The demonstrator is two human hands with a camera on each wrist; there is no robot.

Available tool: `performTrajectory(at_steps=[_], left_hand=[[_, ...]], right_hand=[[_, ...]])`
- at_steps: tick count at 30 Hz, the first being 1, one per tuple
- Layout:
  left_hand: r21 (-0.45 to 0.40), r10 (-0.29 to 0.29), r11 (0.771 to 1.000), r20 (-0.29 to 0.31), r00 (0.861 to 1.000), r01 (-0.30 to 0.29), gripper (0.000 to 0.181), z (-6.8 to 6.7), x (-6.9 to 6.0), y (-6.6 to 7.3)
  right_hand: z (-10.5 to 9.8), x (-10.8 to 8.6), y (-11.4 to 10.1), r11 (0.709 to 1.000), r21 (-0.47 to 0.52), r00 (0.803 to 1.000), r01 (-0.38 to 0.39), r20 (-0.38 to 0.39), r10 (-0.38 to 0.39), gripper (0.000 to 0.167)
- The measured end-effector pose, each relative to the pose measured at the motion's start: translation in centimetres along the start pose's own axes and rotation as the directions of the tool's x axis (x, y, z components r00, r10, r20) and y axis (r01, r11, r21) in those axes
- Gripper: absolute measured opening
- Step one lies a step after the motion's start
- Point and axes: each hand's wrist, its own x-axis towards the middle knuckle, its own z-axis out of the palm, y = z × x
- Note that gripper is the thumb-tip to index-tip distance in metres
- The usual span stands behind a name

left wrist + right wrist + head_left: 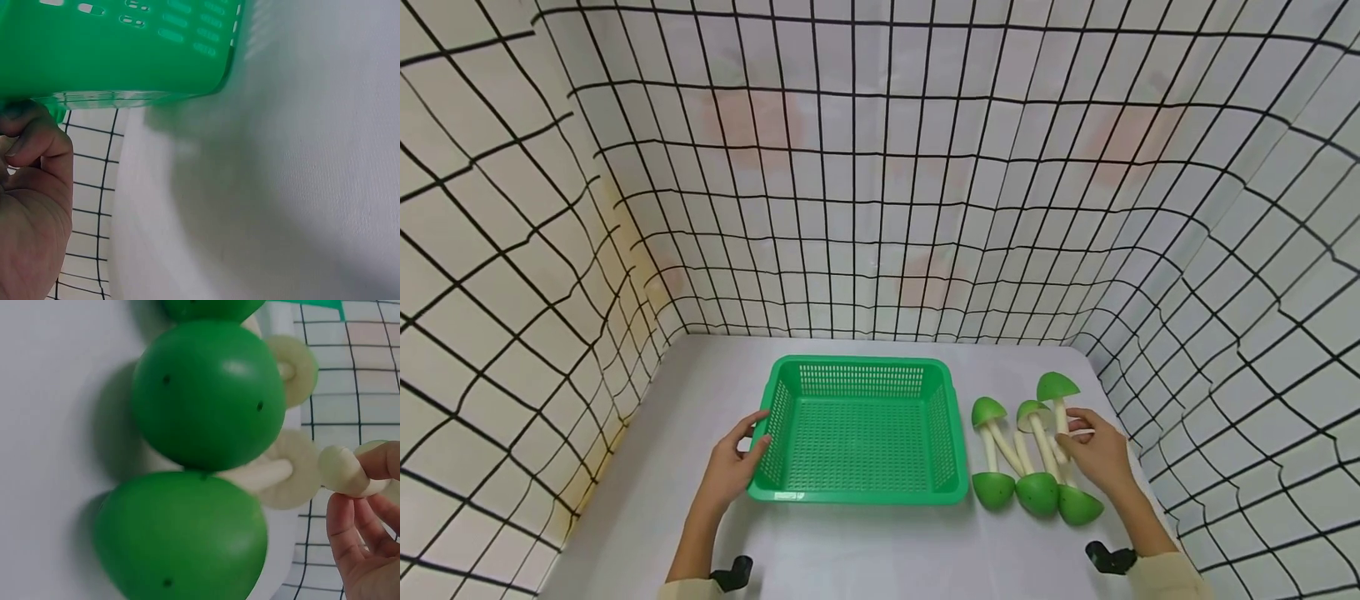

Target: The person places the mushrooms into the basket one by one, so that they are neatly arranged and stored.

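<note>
My left hand (731, 468) holds the left rim of a green plastic basket (857, 497), thumb and fingers on that edge. The left wrist view shows the curled fingers at the basket's upper edge (112, 65). With thumb and fingers, my right hand (1103, 457) pinches the pale stem of a toy mushroom (1057, 385) with a green cap. Its stem end (340, 470) shows between the fingertips in the right wrist view, raised off the table. Beside that hand lie several more green-capped mushrooms (1037, 493), some with caps toward me and others with caps away.
The basket's slotted floor (853, 446) shows bare, and the mushrooms lie just right of it. A white cloth covers the table (887, 550). Black grid netting (880, 200) over white sheeting rises at the back and both sides.
</note>
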Motion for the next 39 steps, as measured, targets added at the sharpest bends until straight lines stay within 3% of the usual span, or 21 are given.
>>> performTrajectory(at_steps=[13, 28, 39], left_hand=[[0.006, -0.006, 1.000, -0.008, 1.000, 0.006, 0.047, 0.0, 0.0, -0.2], [-0.012, -0.014, 1.000, -0.013, 1.000, 0.014, 0.047, 0.2, 0.2, -0.4], [-0.029, -0.018, 0.999, -0.014, 1.000, 0.018, 0.048, 0.2, 0.2, -0.4]], right_hand=[[1.2, 0.2, -4.5, 0.993, 0.121, 0.997, 0.001, 0.074, -0.010, 0.050], [4.6, 0.7, -9.5, 0.969, 0.246, 0.990, -0.011, 0.141, -0.024, 0.048], [7.4, 0.5, -11.8, 0.942, 0.336, 0.983, -0.019, 0.179, -0.044, 0.046]])
